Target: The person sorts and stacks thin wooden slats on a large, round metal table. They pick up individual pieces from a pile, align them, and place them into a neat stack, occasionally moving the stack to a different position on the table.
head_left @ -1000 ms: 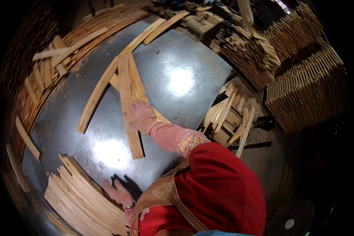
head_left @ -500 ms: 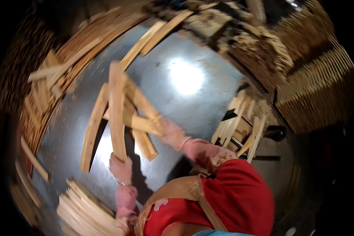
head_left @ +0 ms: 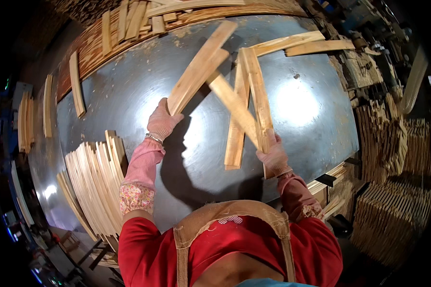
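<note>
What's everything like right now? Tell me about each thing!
Left hand, closed around slats
Left hand's wooden slats, overlapping, slanted
Right hand, closed on slats
Wooden slats at right hand, crossed
Pale slat row, side by side, ends uneven
Metal tabletop, shiny, speckled
Brown apron, worn

On the table (head_left: 119, 91), stacked slats (head_left: 93, 179) lie left of loose boards (head_left: 234, 150).

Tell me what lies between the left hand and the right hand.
Head view: from the left hand, a stretch of metal tabletop, then a wooden strip lying on it, then the lower end of a slanted strip at the right hand.
</note>
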Tool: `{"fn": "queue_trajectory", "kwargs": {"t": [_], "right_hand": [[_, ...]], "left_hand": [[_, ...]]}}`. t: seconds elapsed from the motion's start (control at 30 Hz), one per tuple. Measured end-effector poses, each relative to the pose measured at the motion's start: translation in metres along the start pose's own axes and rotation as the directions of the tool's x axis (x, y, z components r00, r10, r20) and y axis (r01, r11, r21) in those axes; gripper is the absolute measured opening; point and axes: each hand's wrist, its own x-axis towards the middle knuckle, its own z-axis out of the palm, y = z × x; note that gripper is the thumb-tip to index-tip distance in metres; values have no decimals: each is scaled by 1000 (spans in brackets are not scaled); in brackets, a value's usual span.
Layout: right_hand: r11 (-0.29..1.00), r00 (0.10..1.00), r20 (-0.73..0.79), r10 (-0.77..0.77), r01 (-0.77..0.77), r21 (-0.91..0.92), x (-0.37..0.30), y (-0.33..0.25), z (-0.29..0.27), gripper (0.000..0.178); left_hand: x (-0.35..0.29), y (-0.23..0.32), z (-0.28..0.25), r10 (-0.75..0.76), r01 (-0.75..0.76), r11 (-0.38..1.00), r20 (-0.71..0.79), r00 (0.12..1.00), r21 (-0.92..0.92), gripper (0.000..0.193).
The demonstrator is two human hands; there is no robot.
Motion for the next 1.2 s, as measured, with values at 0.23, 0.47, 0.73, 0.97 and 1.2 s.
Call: {"fn": "queue_trajectory", "kwargs": {"t": [0.23, 0.47, 0.73, 0.97, 1.2], "right_hand": [[527, 986, 149, -78, -86, 845, 8, -104, 22, 97], [827, 617, 677, -401, 561, -21, -57, -183, 203, 96], [852, 439, 820, -368, 513, 108, -136, -310, 261, 96], [654, 574, 453, -682, 756, 25, -117, -271, 272, 61], [913, 938, -332, 100, -219, -345, 23, -143, 106, 75]], "left_hand": [[-82, -102, 40, 179, 510, -176, 482, 858, -842, 70], [-201, -144, 110, -194, 248, 249, 202, 960, -936, 80], [-353, -221, 96, -264, 293, 956, -524, 810, -29, 70], [-379, -234, 72, -117, 206, 968, -473, 873, 141, 64], [-381, -244, 82, -146, 232, 965, -478, 866, 125, 67]]}}
